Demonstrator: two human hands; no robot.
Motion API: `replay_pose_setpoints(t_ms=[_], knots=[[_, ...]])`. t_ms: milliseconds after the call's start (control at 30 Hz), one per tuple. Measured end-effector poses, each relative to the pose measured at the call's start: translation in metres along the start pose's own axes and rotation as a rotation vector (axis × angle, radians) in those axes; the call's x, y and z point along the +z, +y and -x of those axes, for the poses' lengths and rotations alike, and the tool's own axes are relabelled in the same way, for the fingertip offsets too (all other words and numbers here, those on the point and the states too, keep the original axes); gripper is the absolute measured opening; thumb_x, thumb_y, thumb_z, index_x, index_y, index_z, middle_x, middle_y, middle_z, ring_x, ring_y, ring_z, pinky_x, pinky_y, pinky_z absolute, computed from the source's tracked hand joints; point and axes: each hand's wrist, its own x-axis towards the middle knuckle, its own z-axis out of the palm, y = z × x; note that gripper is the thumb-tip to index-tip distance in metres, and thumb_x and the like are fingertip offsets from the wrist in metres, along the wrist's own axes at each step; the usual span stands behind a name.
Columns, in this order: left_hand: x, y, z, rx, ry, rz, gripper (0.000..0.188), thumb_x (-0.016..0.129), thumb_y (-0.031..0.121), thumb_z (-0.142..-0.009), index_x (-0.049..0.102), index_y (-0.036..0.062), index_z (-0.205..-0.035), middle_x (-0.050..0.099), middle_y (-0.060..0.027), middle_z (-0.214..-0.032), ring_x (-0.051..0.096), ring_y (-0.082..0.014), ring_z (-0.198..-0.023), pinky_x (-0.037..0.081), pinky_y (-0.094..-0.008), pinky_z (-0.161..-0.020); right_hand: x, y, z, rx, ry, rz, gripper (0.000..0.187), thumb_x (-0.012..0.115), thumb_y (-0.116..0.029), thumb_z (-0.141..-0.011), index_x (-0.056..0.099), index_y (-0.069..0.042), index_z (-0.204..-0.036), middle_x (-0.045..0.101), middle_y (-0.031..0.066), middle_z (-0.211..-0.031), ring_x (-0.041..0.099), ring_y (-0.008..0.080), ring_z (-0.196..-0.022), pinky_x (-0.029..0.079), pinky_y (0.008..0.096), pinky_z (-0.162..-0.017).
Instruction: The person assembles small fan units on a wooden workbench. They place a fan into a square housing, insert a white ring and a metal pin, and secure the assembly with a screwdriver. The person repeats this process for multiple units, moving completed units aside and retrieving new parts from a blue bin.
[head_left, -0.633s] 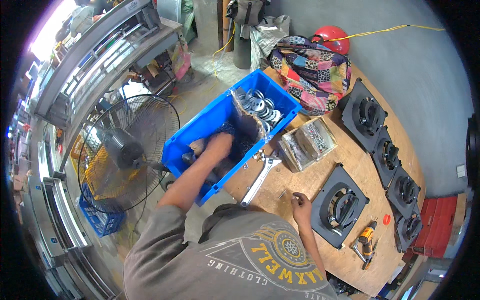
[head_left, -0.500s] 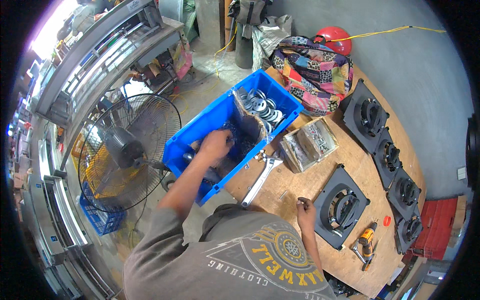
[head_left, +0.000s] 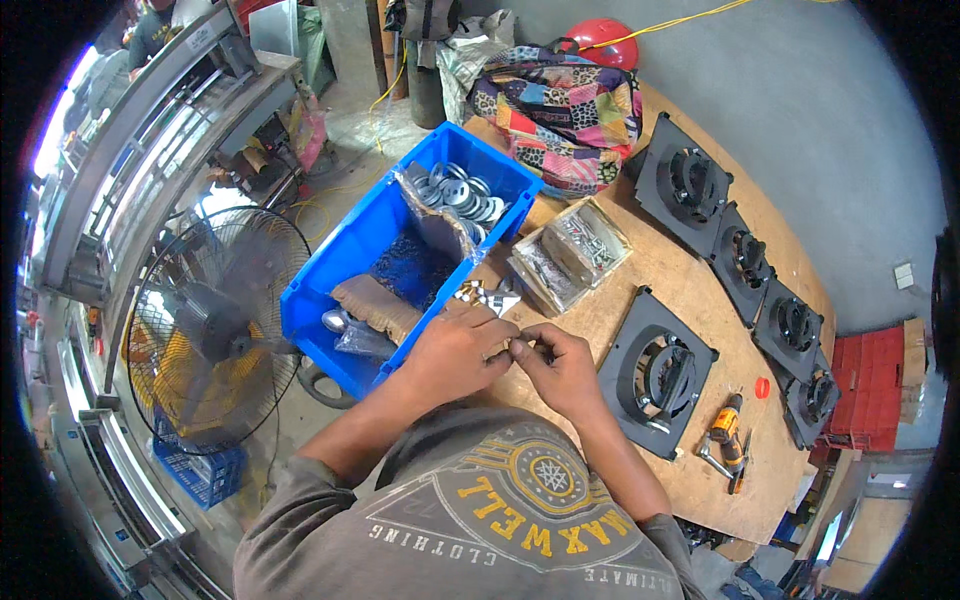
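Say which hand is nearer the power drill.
Right. The right hand is left of the power drill, with a black plate between; the left hand is farther left, by the blue bin.

Two hands (head_left: 455,350), five black burner plates (head_left: 668,376), one drill (head_left: 726,430).

At the lower middle of the frame, the grey shirt (head_left: 470,535) carries large yellow lettering curved beneath a round emblem (head_left: 551,473), with smaller pale lettering and a number by a triangle outline, all upside down. At upper left, a pale label (head_left: 203,38) on a metal frame (head_left: 150,120) is too small to read.
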Motion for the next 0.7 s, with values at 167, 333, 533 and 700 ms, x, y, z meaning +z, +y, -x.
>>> replay_pose_setpoints(t_ms=[167, 333, 533, 700], knots=[[0.035, -0.027, 0.007, -0.193, -0.130, 0.263, 0.024, 0.075, 0.018, -0.082, 0.070, 0.0048, -0.101, 0.069, -0.0098, -0.087, 0.068, -0.0229, -0.079, 0.054, -0.0355, -0.070, 0.002, 0.030, 0.007, 0.016, 0.034, -0.074, 0.024, 0.066, -0.021, -0.095, 0.068, 0.001, -0.104, 0.071, 0.0131, -0.082, 0.065, 0.0140, -0.074, 0.051, 0.0297, -0.069], [0.078, -0.053, 0.014, -0.587, -0.298, 1.013, 0.023, 0.070, 0.019, -0.092, 0.065, 0.0019, -0.106, 0.067, -0.0033, -0.086, 0.062, -0.0121, -0.075, 0.050, -0.0276, -0.068, 0.010, 0.070, 0.012, 0.161, 0.040, -0.256, 0.027, 0.068, -0.021, -0.095, 0.066, 0.002, -0.110, 0.071, 0.0085, -0.097, 0.063, 0.0124, -0.089, 0.050, 0.0278, -0.081], [0.083, -0.047, 0.018, -0.759, -0.258, 1.473, 0.022, 0.065, 0.019, -0.095, 0.059, 0.0070, -0.112, 0.062, -0.0017, -0.083, 0.057, -0.0120, -0.072, 0.047, -0.0266, -0.067, 0.007, 0.082, 0.016, 0.124, -0.019, -0.454, 0.031, 0.070, -0.018, -0.094, 0.063, 0.000, -0.118, 0.067, 0.0039, -0.101, 0.059, 0.0100, -0.091, 0.048, 0.0259, -0.083], [0.063, -0.042, 0.014, -0.773, -0.317, 1.846, 0.017, 0.062, 0.018, -0.097, 0.058, 0.0106, -0.112, 0.060, -0.0027, -0.079, 0.058, -0.0135, -0.070, 0.046, -0.0279, -0.066, 0.005, 0.079, 0.014, 0.079, 0.015, -0.393, 0.028, 0.070, -0.016, -0.094, 0.064, -0.001, -0.117, 0.066, 0.0025, -0.095, 0.058, 0.0089, -0.087, 0.048, 0.0252, -0.079]])
